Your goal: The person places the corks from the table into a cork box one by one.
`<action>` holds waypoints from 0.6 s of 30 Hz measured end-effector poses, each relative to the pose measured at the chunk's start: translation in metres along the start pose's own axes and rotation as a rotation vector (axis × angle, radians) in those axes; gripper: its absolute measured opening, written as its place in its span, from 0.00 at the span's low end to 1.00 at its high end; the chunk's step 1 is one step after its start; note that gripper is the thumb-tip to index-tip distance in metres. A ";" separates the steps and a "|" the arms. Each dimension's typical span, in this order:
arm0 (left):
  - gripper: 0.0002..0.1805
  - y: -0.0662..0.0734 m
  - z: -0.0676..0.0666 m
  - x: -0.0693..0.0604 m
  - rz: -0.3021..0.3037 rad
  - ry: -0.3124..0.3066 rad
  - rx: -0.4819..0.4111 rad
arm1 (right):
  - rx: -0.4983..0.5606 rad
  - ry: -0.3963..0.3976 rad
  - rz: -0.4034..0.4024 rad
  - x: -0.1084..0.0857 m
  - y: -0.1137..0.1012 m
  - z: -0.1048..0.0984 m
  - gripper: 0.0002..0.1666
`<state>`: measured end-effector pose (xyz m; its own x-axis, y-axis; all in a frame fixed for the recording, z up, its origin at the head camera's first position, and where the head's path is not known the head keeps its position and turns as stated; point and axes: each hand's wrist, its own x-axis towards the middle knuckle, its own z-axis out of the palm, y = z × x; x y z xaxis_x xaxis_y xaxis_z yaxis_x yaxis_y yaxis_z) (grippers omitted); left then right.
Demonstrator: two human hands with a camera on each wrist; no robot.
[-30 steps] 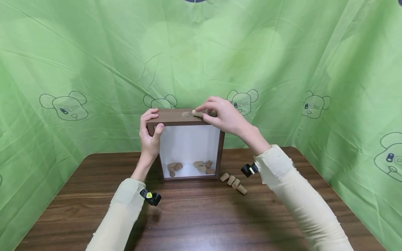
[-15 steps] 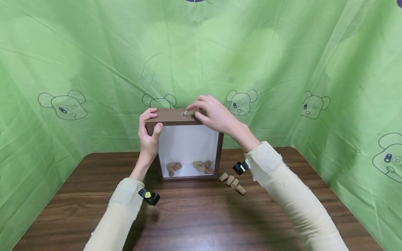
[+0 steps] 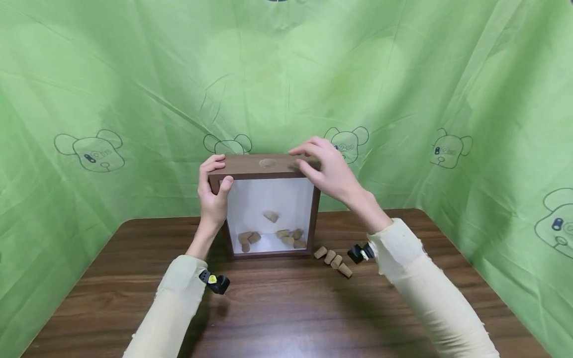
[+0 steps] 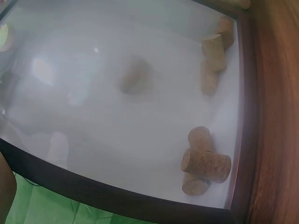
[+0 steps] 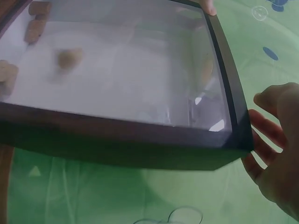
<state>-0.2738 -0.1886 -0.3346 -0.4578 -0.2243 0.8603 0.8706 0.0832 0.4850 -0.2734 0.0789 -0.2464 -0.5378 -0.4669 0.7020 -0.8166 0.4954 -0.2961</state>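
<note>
A shadow box (image 3: 241, 167) with a dark brown wooden frame and clear front stands upright on the table. My left hand (image 3: 212, 200) grips its upper left corner, thumb at the front and fingers over the top. A blurred cork (image 3: 270, 216) is in mid-air inside the box, below the oval hole (image 3: 267, 163) in its top. Two groups of corks (image 4: 207, 165) lie on the box's floor. My right hand (image 3: 330, 170) is over the top's right end, fingers loosely bent and holding nothing; in the right wrist view its fingers (image 5: 266, 128) are beside the frame's corner.
Several loose corks (image 3: 332, 259) lie in a slanting row on the wooden table (image 3: 277, 308), right of the box. A green curtain (image 3: 161, 89) with printed bear heads hangs behind and at both sides.
My right hand first slid a cork left along the top to the hole, then let it go and drew back right. The cork is now falling inside; my left hand keeps its grip.
</note>
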 end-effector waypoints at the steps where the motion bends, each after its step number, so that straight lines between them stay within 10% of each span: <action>1: 0.25 0.000 0.000 -0.001 -0.001 0.001 0.002 | 0.005 0.017 0.004 -0.005 0.002 -0.002 0.14; 18: 0.26 -0.001 -0.002 0.000 0.005 0.001 0.014 | 0.041 0.094 0.109 -0.082 0.034 -0.012 0.18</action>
<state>-0.2745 -0.1905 -0.3355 -0.4530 -0.2246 0.8628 0.8704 0.0977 0.4825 -0.2549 0.1428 -0.3062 -0.6035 -0.3405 0.7210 -0.7633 0.5082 -0.3989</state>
